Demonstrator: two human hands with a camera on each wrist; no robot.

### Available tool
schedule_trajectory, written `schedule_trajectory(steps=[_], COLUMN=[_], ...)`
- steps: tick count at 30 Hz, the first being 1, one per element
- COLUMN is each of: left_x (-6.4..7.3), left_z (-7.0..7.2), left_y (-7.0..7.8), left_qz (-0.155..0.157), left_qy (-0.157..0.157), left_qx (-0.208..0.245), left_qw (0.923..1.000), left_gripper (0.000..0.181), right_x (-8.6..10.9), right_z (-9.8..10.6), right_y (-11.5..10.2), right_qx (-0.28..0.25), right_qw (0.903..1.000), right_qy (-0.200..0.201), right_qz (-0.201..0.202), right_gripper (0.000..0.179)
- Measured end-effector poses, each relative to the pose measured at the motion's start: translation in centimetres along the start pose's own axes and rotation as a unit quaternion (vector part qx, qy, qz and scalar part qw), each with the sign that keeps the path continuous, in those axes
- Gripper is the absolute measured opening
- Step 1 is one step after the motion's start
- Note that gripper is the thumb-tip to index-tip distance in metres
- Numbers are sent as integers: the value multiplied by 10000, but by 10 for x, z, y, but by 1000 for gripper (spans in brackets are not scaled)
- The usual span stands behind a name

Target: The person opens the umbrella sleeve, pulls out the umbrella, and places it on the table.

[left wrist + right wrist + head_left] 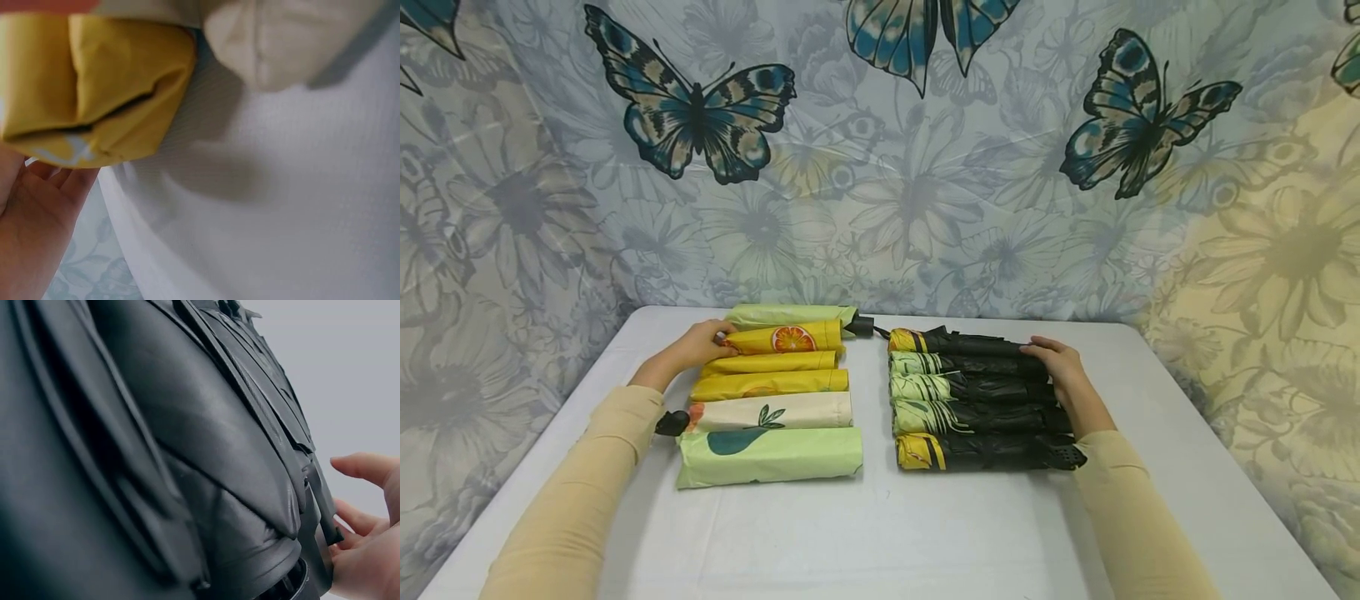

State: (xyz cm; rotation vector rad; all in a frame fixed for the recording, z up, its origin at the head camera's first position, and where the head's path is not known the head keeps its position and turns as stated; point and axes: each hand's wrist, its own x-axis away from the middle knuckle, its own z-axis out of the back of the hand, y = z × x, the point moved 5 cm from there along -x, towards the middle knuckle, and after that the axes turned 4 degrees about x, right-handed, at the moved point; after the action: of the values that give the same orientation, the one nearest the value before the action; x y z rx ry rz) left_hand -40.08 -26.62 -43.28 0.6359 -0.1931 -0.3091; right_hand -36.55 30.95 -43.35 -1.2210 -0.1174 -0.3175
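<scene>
In the head view, my left hand (702, 342) grips the left end of a yellow folded umbrella (820, 335) printed with an orange slice. The left wrist view shows my fingers (59, 178) under a yellow end (134, 75). Over in the right row, my right hand (1060, 360) rests at the right end of the farthest black folded umbrella (977, 343). Seen from the right wrist, its thumb (362, 467) is extended and apart from the black fabric (206, 419), with the other fingers close to the end.
Behind the orange-slice umbrella lies a light green one (790, 314) with a black handle (860, 326). Nearer are yellow ones (775, 384), a cream one (820, 410) and another green one (820, 454). Several black umbrellas (992, 451) lie side by side at right on the white table (880, 542).
</scene>
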Motion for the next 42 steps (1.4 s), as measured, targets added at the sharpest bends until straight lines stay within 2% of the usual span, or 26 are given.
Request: schedule_trajectory(steps=[7, 12, 17, 21, 25, 32, 42], left_x=[3, 5, 7, 5, -1, -7, -10], left_z=[3, 11, 24, 33, 37, 40, 36], left_y=[-4, -6, 1, 6, 10, 17, 16], left_qz=[128, 211, 167, 212, 314, 332, 364], left_qy=[39, 299, 743, 1015, 1034, 919, 897], left_qx=[186, 236, 167, 143, 69, -127, -156], left_qw=[9997, 9991, 9970, 9945, 9941, 9951, 9952], left_gripper=[50, 61, 54, 49, 52, 59, 66], right_x=[2, 5, 7, 7, 7, 6, 7], right_z=[0, -2, -10, -23, -39, -66, -106], right_y=[-3, -13, -24, -34, -42, -57, -69], right_qx=[-103, -309, -547, -664, -740, -738, -697], right_qw=[9989, 9954, 9888, 9850, 9854, 9897, 9922], right_qy=[448, 760, 1137, 1286, 1173, 684, 205], right_qz=[113, 490, 796, 941, 992, 1019, 1010], right_gripper=[64, 68, 70, 70, 69, 70, 71])
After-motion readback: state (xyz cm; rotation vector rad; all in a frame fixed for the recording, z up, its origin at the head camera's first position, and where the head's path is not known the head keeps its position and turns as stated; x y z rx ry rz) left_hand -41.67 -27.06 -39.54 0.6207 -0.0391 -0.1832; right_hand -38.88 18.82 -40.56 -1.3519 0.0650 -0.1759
